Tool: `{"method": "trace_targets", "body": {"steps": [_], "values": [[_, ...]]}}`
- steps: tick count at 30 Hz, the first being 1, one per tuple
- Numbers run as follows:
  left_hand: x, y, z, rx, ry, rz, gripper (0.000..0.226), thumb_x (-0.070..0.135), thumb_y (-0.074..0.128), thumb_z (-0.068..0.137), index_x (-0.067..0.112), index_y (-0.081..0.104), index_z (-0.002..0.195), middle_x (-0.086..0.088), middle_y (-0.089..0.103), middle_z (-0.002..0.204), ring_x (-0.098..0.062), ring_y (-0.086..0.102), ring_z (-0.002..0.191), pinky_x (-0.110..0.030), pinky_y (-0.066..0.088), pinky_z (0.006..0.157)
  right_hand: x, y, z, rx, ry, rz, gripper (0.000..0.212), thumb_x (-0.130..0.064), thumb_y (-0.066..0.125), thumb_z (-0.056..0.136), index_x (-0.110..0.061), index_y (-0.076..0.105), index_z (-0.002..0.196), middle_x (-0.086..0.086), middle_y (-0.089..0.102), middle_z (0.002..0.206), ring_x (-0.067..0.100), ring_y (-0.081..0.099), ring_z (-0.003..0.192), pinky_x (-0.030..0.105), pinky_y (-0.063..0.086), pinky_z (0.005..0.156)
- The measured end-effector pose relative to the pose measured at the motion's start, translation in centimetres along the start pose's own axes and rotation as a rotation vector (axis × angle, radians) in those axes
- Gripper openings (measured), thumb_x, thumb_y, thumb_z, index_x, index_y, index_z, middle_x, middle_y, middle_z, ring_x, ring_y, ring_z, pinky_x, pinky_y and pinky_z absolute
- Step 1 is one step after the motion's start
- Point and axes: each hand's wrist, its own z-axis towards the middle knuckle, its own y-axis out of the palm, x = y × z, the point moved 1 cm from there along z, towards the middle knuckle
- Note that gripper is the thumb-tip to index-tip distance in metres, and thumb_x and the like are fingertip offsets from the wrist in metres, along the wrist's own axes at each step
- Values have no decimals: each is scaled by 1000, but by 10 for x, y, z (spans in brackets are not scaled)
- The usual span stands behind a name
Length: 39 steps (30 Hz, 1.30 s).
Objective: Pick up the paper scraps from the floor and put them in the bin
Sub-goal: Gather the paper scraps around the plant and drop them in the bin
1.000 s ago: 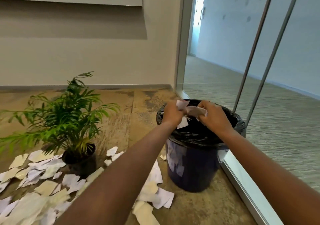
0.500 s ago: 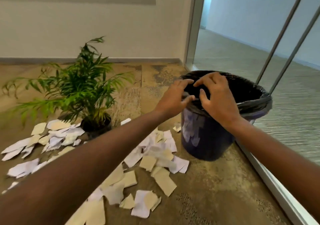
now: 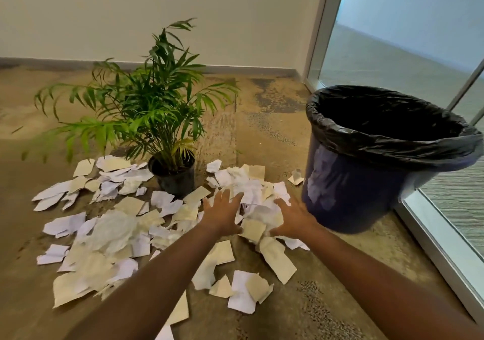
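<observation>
Paper scraps point(image 3: 251, 190) lie heaped between the left hand point(image 3: 222, 215), fingers wide, and the right hand point(image 3: 292, 218), fingers hidden: gathering step, next squeeze and lift.

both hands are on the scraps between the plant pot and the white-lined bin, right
No: the head view shows the liner of the bin is black, not white. The left hand and right hand are on the scraps between the plant pot and the bin.
</observation>
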Motion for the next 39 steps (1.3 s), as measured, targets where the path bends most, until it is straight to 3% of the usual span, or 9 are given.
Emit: {"method": "trace_targets", "body": {"steps": [8, 12, 15, 18, 22, 27, 32, 36, 39], "values": [[-16, 34, 20, -146, -110, -8, 103, 48, 67, 79, 33, -8, 149, -11, -13, 159, -37, -13, 146, -67, 4, 111, -11, 35, 33, -47, 68, 241, 103, -56, 68, 73, -40, -1, 146, 8, -2, 157, 41, 5, 143, 55, 23, 113], [-42, 44, 22, -252, -261, -35, 117, 54, 70, 74, 29, -16, 148, -14, -20, 157, -37, -14, 146, -68, 7, 110, -22, 46, 48, -48, 55, 268, 94, -53, 68, 74, -42, 9, 146, 11, 3, 155, 41, 12, 142, 51, 26, 113], [-54, 50, 20, -324, -266, -48, 119, 52, 73, 72, 29, -15, 148, -15, -17, 158, -37, -7, 147, -66, 14, 113, -26, 55, 50, -24, 51, 184, 80, -47, 69, 77, -35, 25, 143, 12, 15, 150, 38, 19, 139, 47, 32, 110], [-55, 56, 16, -326, -224, -13, 111, 43, 73, 75, 32, -8, 149, -14, -11, 159, -37, 2, 147, -59, 22, 115, -29, 58, 46, 30, 24, 177, 68, -41, 67, 80, -26, 35, 138, 13, 27, 144, 32, 27, 135, 40, 35, 107], [-51, 63, 8, -192, -182, -26, 92, 37, 73, 78, 27, 15, 148, -14, 7, 157, -34, 13, 145, -50, 30, 115, -29, 56, 35, 29, -27, 216, 66, -31, 65, 85, -16, 33, 141, 14, 36, 140, 29, 37, 131, 33, 36, 105], [-43, 75, -3, -46, -166, -173, 54, 25, 71, 80, 19, 45, 127, -8, 40, 138, -25, 40, 127, -36, 42, 104, -24, 43, 16, 73, -55, 350, 56, -18, 68, 82, -6, 44, 132, 14, 48, 134, 26, 46, 123, 27, 40, 95], [-41, 73, -9, -55, -216, -246, 51, 20, 73, 79, 13, 52, 126, -7, 53, 133, -22, 47, 124, -32, 42, 100, -23, 31, 1, 118, -102, 423, 59, -12, 66, 83, -6, 42, 136, 11, 50, 138, 24, 48, 125, 26, 40, 93], [-40, 65, -13, -98, -251, -266, 53, 21, 72, 81, 11, 50, 128, -8, 50, 136, -21, 47, 125, -29, 40, 101, -25, 12, -6, 180, -134, 445, 57, -14, 65, 84, -8, 42, 136, 11, 50, 139, 25, 48, 126, 26, 41, 93], [-37, 50, -14, -59, -263, -279, 49, 19, 69, 84, 10, 50, 128, -9, 51, 135, -22, 49, 124, -29, 42, 102, -25, -10, -12, 280, -172, 492, 55, -14, 65, 85, -7, 43, 135, 10, 51, 137, 24, 48, 125, 21, 37, 84]]}}
